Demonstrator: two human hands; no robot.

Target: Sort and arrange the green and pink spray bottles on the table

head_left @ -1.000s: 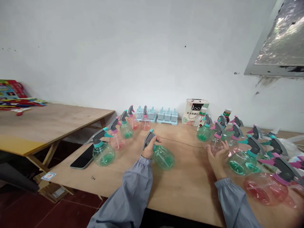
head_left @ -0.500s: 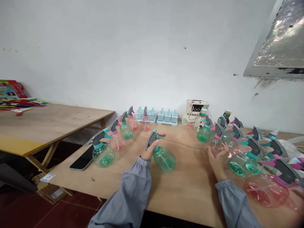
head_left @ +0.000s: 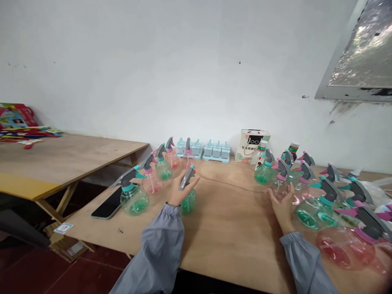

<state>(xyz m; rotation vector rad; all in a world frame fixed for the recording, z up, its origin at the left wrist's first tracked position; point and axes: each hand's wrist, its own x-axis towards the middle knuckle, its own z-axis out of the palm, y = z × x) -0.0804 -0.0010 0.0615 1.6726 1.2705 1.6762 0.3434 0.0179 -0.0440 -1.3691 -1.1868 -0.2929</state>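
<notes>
My left hand (head_left: 180,190) is wrapped round the neck and grey trigger head of a green spray bottle (head_left: 189,202), holding it upright near the middle-left of the wooden table (head_left: 232,228). A row of green and pink spray bottles (head_left: 147,179) stands just left of it. My right hand (head_left: 282,203) is cupped round a clear pink spray bottle (head_left: 280,183) at the edge of a crowd of several spray bottles (head_left: 324,200) on the right.
A black phone (head_left: 105,204) lies at the table's left edge. Light blue moulds (head_left: 214,150) and a small carton (head_left: 251,146) stand by the white wall. A second wooden table (head_left: 61,155) with coloured items stands at left. A large pink bottle (head_left: 346,247) lies near right.
My left hand has carried the green bottle leftward toward the row of bottles and stood it more upright. My right hand has stayed on the pink bottle.
</notes>
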